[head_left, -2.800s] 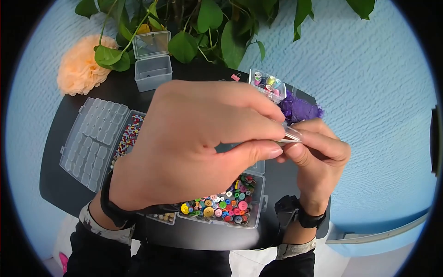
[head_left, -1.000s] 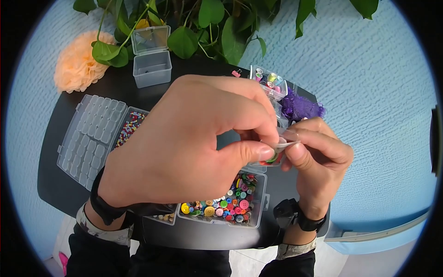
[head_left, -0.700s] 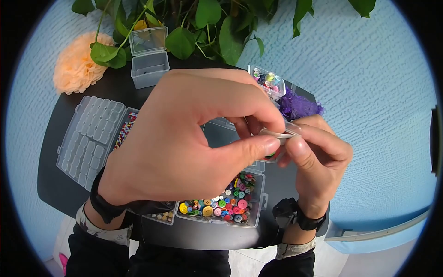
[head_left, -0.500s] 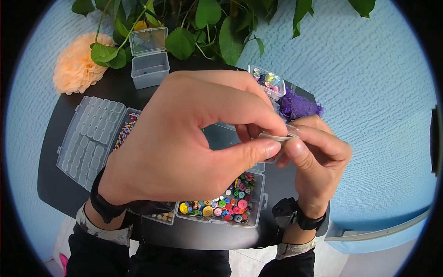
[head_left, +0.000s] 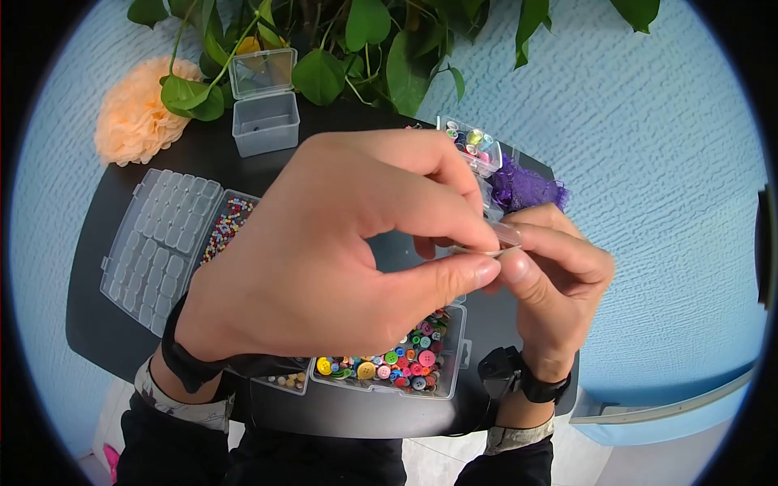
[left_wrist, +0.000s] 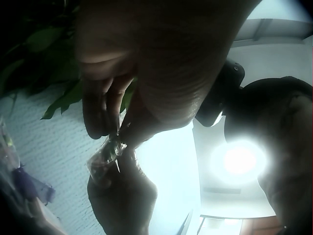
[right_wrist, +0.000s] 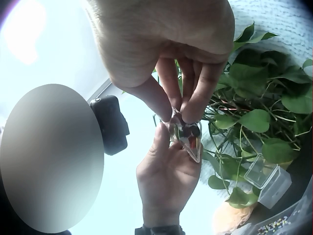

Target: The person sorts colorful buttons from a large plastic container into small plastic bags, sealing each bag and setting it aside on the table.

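Observation:
Above the table both hands hold a small clear plastic bag (head_left: 507, 235) by its top edge. My left hand (head_left: 316, 251) pinches the edge between thumb and index finger. Close beside those fingertips, my right hand (head_left: 563, 279) pinches the bag's right end between thumb and index finger. In the right wrist view the bag (right_wrist: 188, 133) shows dark, red and green pieces inside, too small to make out. The left wrist view shows the see-through bag (left_wrist: 105, 159) between the fingers. Most of it is hidden behind my left hand in the head view.
An open box of colourful buttons (head_left: 397, 364) lies below the hands. A bead case (head_left: 229, 223) with its lid open is at left. Behind stand a small open clear box (head_left: 266, 125), a box of thread spools (head_left: 472, 147), purple netting (head_left: 528, 188) and a leafy plant (head_left: 369, 24).
The bag's top edge bowed apart about a second ago, with green and red showing below; now it looks flatter. The left fingertips have shifted along the edge toward the right hand.

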{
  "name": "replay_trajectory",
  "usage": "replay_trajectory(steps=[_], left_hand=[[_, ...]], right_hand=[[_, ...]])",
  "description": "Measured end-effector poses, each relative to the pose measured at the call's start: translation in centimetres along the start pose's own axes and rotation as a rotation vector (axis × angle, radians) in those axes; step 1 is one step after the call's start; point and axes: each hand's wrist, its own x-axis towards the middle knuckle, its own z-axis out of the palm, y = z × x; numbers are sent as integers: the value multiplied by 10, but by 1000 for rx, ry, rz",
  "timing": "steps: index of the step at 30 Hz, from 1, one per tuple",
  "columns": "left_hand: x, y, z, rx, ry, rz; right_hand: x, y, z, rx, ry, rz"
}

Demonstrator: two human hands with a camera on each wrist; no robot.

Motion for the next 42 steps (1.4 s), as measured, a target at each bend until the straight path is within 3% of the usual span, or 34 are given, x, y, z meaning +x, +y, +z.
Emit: replay_trajectory(steps=[5, 12, 23, 28, 34, 37, 42], left_hand=[[0, 2, 0, 36, 6, -15], [3, -1, -6, 34, 69, 24], [1, 8, 2, 62, 123, -18], [0, 10, 6, -160, 146, -131], [0, 9, 5, -40, 100, -41], [0, 10, 4, 52, 94, -17], [-4, 14, -2, 177, -32, -59]], right_hand=[[0, 1, -2, -28, -22, -25], [-2, -4, 0, 36, 26, 77], [-3, 6, 5, 28, 24, -7], [0, 2, 3, -19, 11, -122], [1, 0, 4, -73, -35, -127], [1, -2, 8, -20, -5, -19], [1, -4, 11, -214, -135, -134]])
